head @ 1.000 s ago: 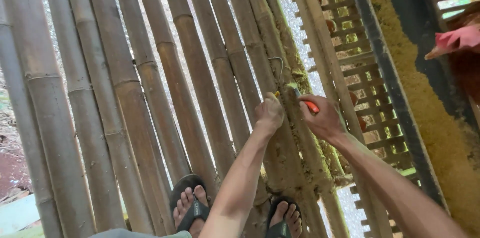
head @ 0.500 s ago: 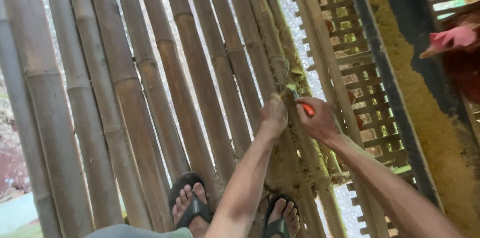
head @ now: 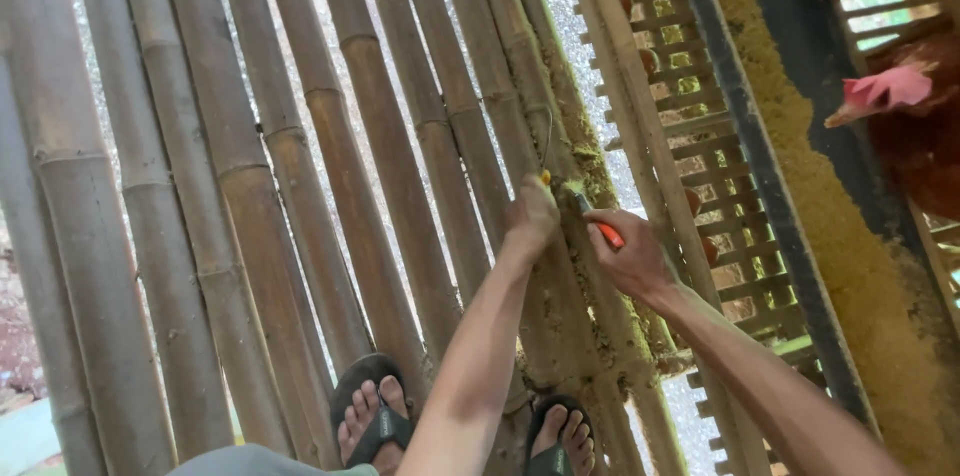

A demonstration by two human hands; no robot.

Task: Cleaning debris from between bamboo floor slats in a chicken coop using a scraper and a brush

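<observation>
My right hand [head: 632, 258] gripped orange-handled pliers [head: 598, 221]; jaws hidden. Left hand [head: 531, 219] pinched thin wire [head: 547, 141] just above fingertips, against bamboo pole [head: 520, 86].

On the bamboo floor [head: 300, 186], the left hand [head: 532, 219] pinches a wire [head: 547, 141]; just beside it, the right hand [head: 632, 256] grips an orange-handled tool [head: 598, 222].
</observation>
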